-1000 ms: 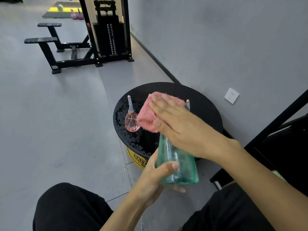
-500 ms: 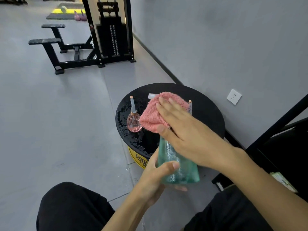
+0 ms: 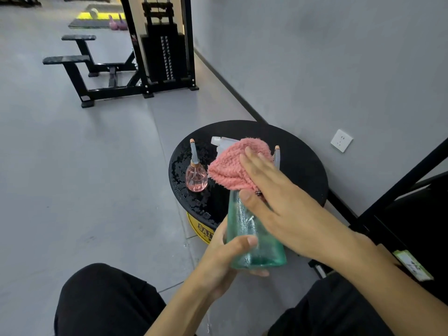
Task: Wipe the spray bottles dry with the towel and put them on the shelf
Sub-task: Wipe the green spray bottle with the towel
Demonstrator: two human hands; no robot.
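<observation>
Slip risk on wet green bottle mid-wipe.
Left hand (image 3: 218, 260) has fingers and thumb wrapped round the base of the green bottle (image 3: 257, 248), which is upright in the air just in front of the stool (image 3: 303, 166). Right hand (image 3: 291, 214) lies nearly flat, fingers straight, pressing the towel (image 3: 232, 166) over the sprayer (image 3: 218, 141); the thumb rests on the neck and clasps nothing. The sides look beaded with water, so a hard push with the towel could twist the base out of my left hand and drop it to the floor (image 3: 97, 166). A wide sweep could knock the pink bottle (image 3: 196, 177) on the wet stool, or what seems to be another bottle behind the towel, mostly hidden. The towel is only pressed, so it could slide off.
</observation>
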